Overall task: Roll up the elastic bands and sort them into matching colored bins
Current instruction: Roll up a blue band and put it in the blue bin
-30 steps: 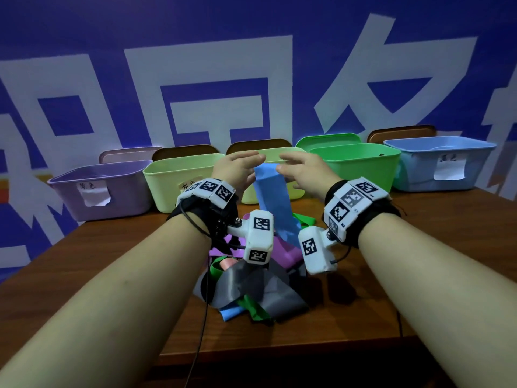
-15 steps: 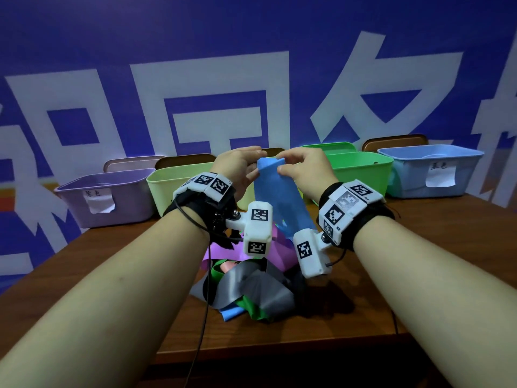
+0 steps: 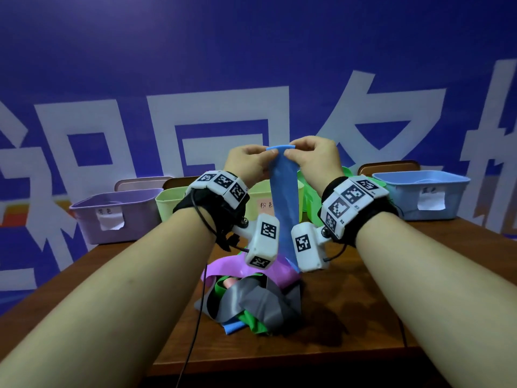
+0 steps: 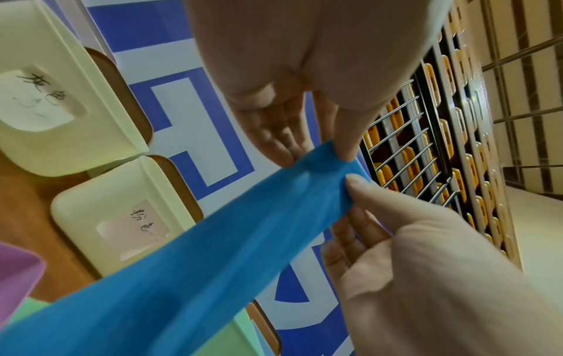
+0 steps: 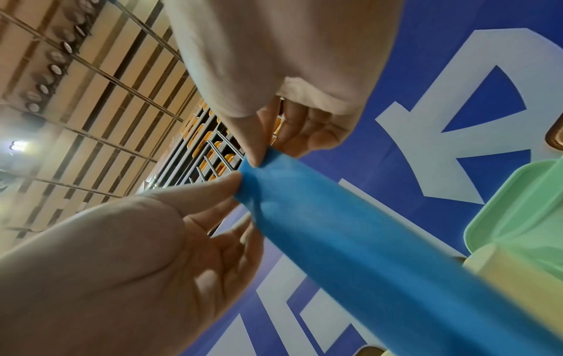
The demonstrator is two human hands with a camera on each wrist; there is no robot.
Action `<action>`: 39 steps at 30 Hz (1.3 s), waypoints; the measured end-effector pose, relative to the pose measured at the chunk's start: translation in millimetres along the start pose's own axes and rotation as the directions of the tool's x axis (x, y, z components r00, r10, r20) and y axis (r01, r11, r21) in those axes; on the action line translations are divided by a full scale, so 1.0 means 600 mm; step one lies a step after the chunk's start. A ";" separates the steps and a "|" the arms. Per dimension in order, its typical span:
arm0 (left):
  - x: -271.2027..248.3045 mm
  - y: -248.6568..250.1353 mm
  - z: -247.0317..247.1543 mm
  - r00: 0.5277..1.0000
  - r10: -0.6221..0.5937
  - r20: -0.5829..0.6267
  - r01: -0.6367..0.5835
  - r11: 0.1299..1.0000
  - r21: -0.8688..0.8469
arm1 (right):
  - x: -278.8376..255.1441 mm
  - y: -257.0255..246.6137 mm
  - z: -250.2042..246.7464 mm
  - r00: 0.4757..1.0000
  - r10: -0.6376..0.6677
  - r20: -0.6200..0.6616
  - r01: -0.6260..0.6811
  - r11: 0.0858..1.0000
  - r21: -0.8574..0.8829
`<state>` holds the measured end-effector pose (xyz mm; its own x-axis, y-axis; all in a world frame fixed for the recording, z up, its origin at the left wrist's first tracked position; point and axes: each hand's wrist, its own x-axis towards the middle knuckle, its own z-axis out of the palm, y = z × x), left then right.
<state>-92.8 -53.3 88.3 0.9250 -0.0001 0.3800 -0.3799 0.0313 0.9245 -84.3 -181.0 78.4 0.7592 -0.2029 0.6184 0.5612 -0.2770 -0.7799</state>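
A: Blue latex, pinched at its top edge. The left hand (image 3: 249,163) and the right hand (image 3: 313,159) sit side by side at the centre of the head view, each with thumb and fingertips clamped on one upper corner of the blue elastic band (image 3: 284,208).

B: And where does the band run from there?

A: Straight down. Its long axis is close to vertical, top edge level between the two hands, lower end dropping between the wrist cameras toward the pile of bands (image 3: 251,301) on the wooden table (image 3: 349,317). Whether the tail touches the pile I cannot tell.

B: So which step is this?

A: I judge it the start of rolling: the band hangs flat and no coil shows yet. Next, the fingers must turn the top edge over on itself and wind downward, keeping both corners even so the roll doesn't skew.

B: Then the bin?

A: The light blue bin (image 3: 419,194), at the right of the frame, well apart from the hands. The purple bin (image 3: 117,211) sits at the left.
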 end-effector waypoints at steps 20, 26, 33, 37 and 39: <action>-0.041 0.102 -0.020 0.994 0.108 0.014 -0.106 0.992 -0.074 | 0.003 -0.114 -0.001 0.999 -0.039 -0.038 0.043 0.993 0.113; -0.048 0.103 -0.028 0.997 0.072 0.005 -0.072 0.997 0.007 | -0.005 -0.114 -0.003 0.995 -0.011 0.098 0.003 0.997 0.082; -0.044 0.081 -0.032 0.999 0.025 0.033 -0.025 1.000 0.004 | -0.003 -0.093 0.002 0.990 0.047 0.131 -0.065 0.989 0.136; -0.033 0.046 -0.032 0.999 -0.030 0.039 0.029 0.999 0.018 | -0.007 -0.058 0.006 0.976 0.094 0.198 -0.119 0.986 0.119; -0.024 0.024 -0.033 0.998 -0.056 0.042 0.055 0.998 0.016 | -0.006 -0.037 0.011 0.971 0.115 0.211 -0.138 0.985 0.102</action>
<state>-111.1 -33.3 95.6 0.9435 -0.0441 0.3285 -0.3281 0.0156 0.9445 -97.5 -168.0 92.7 0.8708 -0.0310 0.4907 0.4814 -0.1489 -0.8637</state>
